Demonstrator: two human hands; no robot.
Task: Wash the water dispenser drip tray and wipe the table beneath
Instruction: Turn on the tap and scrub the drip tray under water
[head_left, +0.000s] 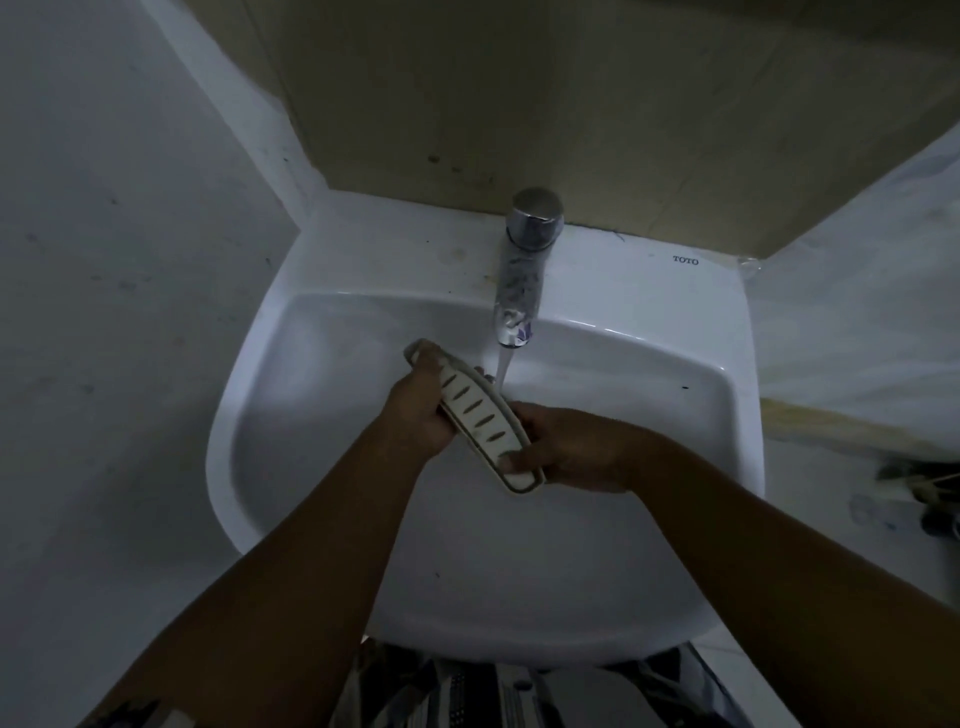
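Observation:
The drip tray (480, 415) is a long, pale, curved plastic piece with a row of dark slots. It is held tilted over the white sink basin (322, 374), its far end just left of the running water. My left hand (421, 410) grips its upper left side, fingers wrapped over the far end. At the near end, my right hand (566, 447) holds the tray's lower right, thumb on its rim. A chrome tap (522, 265) stands at the back of the sink, and a stream of water (503, 366) falls beside the tray's top edge.
The sink sits in a corner between a grey wall (119, 260) on the left and a beige tiled wall (519, 88) behind. A cluttered ledge with dark objects (914, 488) lies to the right. Patterned clothing (467, 696) shows below the sink's front edge.

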